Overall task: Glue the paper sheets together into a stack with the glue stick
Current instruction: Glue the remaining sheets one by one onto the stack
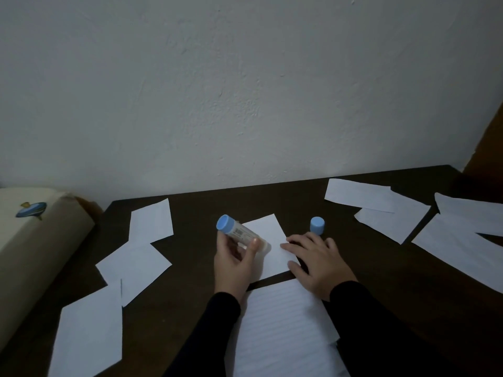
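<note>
A small white paper sheet (pixel 268 240) lies in the middle of the dark table (pixel 381 268). My left hand (pixel 235 261) grips an uncapped glue stick (pixel 241 234) with a blue base, its glue tip down on the sheet's left part. My right hand (pixel 317 263) lies flat with straight fingers pressing the sheet's right edge. The blue cap (pixel 317 225) stands on the table just behind my right hand. A lined sheet (pixel 283 330) lies close to me between my forearms.
Several loose white sheets are scattered at the left (pixel 136 257), front left (pixel 88 333) and right (pixel 392 210), with a larger one at far right (pixel 462 238). A beige cushion (pixel 30 240) borders the table's left side. A white wall stands behind.
</note>
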The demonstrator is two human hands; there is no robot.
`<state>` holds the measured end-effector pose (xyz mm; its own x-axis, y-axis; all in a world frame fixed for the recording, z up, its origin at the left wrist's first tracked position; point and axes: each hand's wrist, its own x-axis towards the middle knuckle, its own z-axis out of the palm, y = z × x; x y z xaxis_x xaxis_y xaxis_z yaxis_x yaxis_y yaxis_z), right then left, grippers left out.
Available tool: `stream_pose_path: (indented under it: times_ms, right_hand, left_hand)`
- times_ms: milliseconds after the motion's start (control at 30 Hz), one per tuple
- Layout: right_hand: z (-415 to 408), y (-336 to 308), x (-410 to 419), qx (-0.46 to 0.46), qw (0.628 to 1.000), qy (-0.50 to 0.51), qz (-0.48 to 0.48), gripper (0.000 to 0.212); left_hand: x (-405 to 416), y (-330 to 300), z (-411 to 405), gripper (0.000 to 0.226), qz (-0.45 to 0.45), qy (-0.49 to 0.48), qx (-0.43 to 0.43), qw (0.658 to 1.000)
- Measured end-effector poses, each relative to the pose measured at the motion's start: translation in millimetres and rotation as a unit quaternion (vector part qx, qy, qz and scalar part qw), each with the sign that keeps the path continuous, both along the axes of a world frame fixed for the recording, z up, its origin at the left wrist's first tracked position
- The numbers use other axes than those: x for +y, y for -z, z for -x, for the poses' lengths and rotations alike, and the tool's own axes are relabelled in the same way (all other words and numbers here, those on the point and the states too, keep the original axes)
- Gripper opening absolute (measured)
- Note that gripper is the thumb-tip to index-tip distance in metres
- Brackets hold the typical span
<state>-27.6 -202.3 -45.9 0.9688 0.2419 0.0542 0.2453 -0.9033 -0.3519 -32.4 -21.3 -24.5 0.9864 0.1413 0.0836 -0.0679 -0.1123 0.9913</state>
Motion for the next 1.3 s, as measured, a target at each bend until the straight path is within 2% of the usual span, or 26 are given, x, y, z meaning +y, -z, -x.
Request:
stream_pose_path:
  times_ms: [100, 233, 333, 433, 700, 1000, 1200, 1300]
  right_hand:
    - [2, 0, -1, -0.006, 1.000, -0.003, -0.007, 0.042]
    - [2, -3, -1, 0.014, 0.999, -0.022, -0.022, 0.045]
    - [2, -6, 1, 0.028, 1.000, -0.007, -0.010, 0.046]
    - [4, -6, 1, -0.002, 1.000, 0.020, 0.024, 0.045]
    - [1, -4, 1, 0.005, 1.000, 0.020, -0.010, 0.041]
    - [2, -5, 1, 0.001, 1.000, 0.028, -0.005, 0.043]
    - [1, -3, 1, 0.003, 0.999, 0.028, -0.015, 0.041]
    - [1, -5, 1, 0.011, 1.000, 0.023, -0.017, 0.041]
  left_hand:
    - [-2, -1, 5, 0.046, -0.032, 0.053, -0.014, 0.998]
    - [-2, 2, 5, 0.040, -0.129, 0.117, -0.033, 0.984]
    - [0, 4, 4, 0.038, -0.156, 0.110, -0.042, 0.981]
    - [-1, 5, 3, 0.037, -0.172, 0.105, -0.063, 0.977]
    - [-3, 11, 0, 0.029, -0.237, 0.136, -0.094, 0.957]
    - [2, 7, 4, 0.055, -0.181, 0.091, -0.103, 0.974]
    - [6, 12, -1, 0.052, -0.157, 0.039, -0.081, 0.984]
    - [6, 12, -2, 0.048, -0.074, -0.008, -0.038, 0.996]
